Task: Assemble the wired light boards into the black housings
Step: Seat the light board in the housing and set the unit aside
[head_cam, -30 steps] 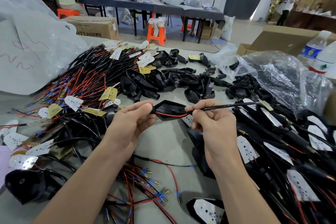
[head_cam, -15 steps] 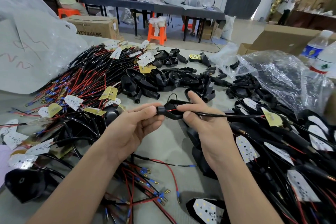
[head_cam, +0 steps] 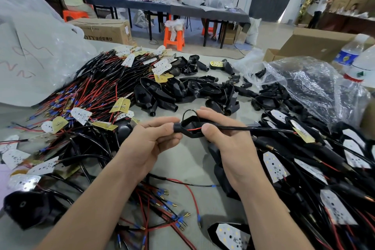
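Open room: only a narrow strip of bare grey table (head_cam: pixel 192 166) between the forearms, running from mid-scene toward the near edge. Bounded left by a heap of red-and-black wired boards (head_cam: pixel 91 95), far by a cluster of empty housings (head_cam: pixel 182 91), right by a dense pile of wired units (head_cam: pixel 324 160) reaching the right edge. Partly crossed, near side, by loose leads (head_cam: pixel 162 199) with blue-sleeved terminals. Clear plastic bag (head_cam: pixel 314 87) and water bottles (head_cam: pixel 349 53) far right.

Task item: one black housing (head_cam: pixel 192 128), held above the bare strip, clear of the surface. Pinched at the round collar end by thumb and fingertips of the left hand (head_cam: pixel 150 144). Clamped at the wide end by the right hand (head_cam: pixel 229 148), forefinger over the far rim, thumb pressed on the black sheathed cable (head_cam: pixel 243 128). Open side facing up; short red wire visible inside, black wire loop standing above the far rim. Cable leading right to a yellow-backed light board (head_cam: pixel 304 135), outside the shell.
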`<state>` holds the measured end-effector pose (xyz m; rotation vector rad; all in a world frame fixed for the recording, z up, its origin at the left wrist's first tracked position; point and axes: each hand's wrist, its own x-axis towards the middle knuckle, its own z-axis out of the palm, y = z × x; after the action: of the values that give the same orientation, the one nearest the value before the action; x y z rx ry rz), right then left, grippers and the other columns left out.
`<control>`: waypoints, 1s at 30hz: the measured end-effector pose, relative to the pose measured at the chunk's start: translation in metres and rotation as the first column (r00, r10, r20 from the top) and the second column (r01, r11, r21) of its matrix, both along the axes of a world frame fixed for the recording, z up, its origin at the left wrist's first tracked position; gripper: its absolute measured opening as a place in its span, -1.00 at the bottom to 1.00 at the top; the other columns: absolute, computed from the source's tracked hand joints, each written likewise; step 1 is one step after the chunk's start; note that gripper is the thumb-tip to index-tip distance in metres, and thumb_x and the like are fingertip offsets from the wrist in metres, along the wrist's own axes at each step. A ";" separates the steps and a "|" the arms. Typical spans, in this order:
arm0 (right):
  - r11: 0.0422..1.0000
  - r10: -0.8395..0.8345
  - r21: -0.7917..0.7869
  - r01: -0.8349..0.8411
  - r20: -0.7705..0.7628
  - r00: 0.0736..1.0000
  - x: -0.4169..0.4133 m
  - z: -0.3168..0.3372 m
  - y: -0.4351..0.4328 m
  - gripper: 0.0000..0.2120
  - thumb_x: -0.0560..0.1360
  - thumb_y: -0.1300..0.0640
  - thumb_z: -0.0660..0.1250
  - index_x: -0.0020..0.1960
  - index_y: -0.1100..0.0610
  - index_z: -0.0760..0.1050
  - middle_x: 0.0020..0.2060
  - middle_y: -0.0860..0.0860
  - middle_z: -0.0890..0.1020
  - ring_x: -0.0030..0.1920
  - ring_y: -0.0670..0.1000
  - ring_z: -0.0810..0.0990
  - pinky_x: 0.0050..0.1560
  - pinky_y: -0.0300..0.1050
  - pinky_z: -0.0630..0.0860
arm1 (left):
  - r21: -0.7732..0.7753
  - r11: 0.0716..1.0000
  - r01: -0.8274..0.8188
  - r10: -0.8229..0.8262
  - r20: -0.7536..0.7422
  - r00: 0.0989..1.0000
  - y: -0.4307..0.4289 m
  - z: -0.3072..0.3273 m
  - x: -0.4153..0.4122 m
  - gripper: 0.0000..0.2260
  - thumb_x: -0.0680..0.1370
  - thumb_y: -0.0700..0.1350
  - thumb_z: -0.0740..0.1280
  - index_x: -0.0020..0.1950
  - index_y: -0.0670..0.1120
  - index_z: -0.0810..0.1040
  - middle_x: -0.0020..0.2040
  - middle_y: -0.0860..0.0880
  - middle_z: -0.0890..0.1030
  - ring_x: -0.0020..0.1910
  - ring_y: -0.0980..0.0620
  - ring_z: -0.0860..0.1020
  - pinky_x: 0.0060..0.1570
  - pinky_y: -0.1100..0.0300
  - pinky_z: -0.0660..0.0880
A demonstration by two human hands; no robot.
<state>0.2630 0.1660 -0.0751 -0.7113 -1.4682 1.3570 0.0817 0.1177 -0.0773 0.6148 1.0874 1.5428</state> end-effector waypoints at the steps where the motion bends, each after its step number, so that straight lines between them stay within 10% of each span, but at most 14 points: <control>1: 1.000 0.001 0.002 -0.001 0.001 1.000 0.000 0.000 0.000 -0.74 0.44 0.20 0.41 0.07 0.01 0.75 0.15 -0.12 0.71 0.23 -0.18 0.62 0.15 -0.30 0.51 | -0.004 1.000 0.006 -0.006 0.007 1.000 0.001 0.000 0.000 -0.82 0.49 -0.32 0.38 -0.15 -0.15 0.77 -0.23 -0.19 0.71 -0.33 0.04 0.70 -0.32 0.29 0.62; 12: 0.985 -0.169 -0.034 0.171 0.053 0.984 -0.008 -0.002 -0.004 -0.95 0.39 0.15 0.54 -0.20 0.12 0.76 0.06 -0.06 0.74 0.16 -0.09 0.67 0.34 0.15 0.50 | 0.043 0.998 0.051 -0.052 0.022 0.998 -0.002 -0.003 -0.005 -0.84 0.34 -0.16 0.45 -0.13 -0.08 0.79 -0.24 -0.15 0.72 -0.28 0.05 0.71 -0.25 0.30 0.62; 22: 0.973 -0.210 -0.093 0.210 0.003 0.978 -0.011 -0.007 -0.003 -0.67 0.36 0.34 0.39 -0.15 -0.05 0.77 0.18 -0.17 0.68 0.23 -0.24 0.60 0.25 -0.10 0.54 | -0.003 0.997 -0.073 0.073 0.009 0.997 0.001 -0.003 0.004 -0.81 0.45 -0.38 0.41 -0.24 -0.15 0.75 -0.20 -0.17 0.73 -0.26 0.00 0.73 -0.28 0.28 0.63; 30: 0.961 -0.276 0.118 0.250 0.384 0.881 -0.012 0.000 -0.006 -0.63 0.39 0.19 0.36 -0.14 -0.31 0.71 0.37 -0.15 0.56 0.23 -0.44 0.46 0.38 -0.14 0.43 | 0.013 0.998 0.059 -0.058 -0.081 0.995 0.000 -0.005 0.003 -0.68 0.59 -0.29 0.31 -0.21 -0.04 0.79 -0.17 -0.10 0.75 -0.21 0.08 0.73 -0.20 0.28 0.63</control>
<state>0.2509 0.1596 -0.0753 -1.1515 -1.6490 0.9855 0.0847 0.1174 -0.0819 0.7189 1.1097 1.4878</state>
